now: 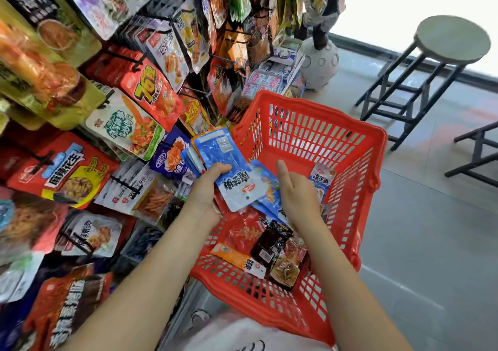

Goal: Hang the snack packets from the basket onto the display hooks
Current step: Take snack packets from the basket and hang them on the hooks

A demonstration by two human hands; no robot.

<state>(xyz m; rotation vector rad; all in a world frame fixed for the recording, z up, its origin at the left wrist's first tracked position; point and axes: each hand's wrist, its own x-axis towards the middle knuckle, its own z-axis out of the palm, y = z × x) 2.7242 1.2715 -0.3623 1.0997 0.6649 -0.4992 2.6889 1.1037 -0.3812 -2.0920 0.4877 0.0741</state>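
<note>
While your left hand (208,189) grips the blue packet (229,170) over the basket (374,146) rim, its long axis points up-left toward the hooks (134,63); your right hand (296,191), thumb up, fingers hidden among other packets.

A red moulded-plastic basket (310,135) with slotted lattice walls shows a smooth, faintly shiny finish. The glossy blue-and-white film snack packet (229,173) gripped by the bare left hand (207,189) catches the light on its slick, slightly crinkled skin; the bare right hand (295,191) is beside it. On the basket's floor lie more shiny foil-like packets, among them a dark glossy pouch (269,243) and an orange plastic sachet (237,259). Thin black metal display hooks (126,62) carry rows of reflective plastic packets (151,92). A round-topped stool (452,39) has a matt pale seat on dull black metal legs, standing on a smooth grey floor (431,243) with a soft sheen.
</note>
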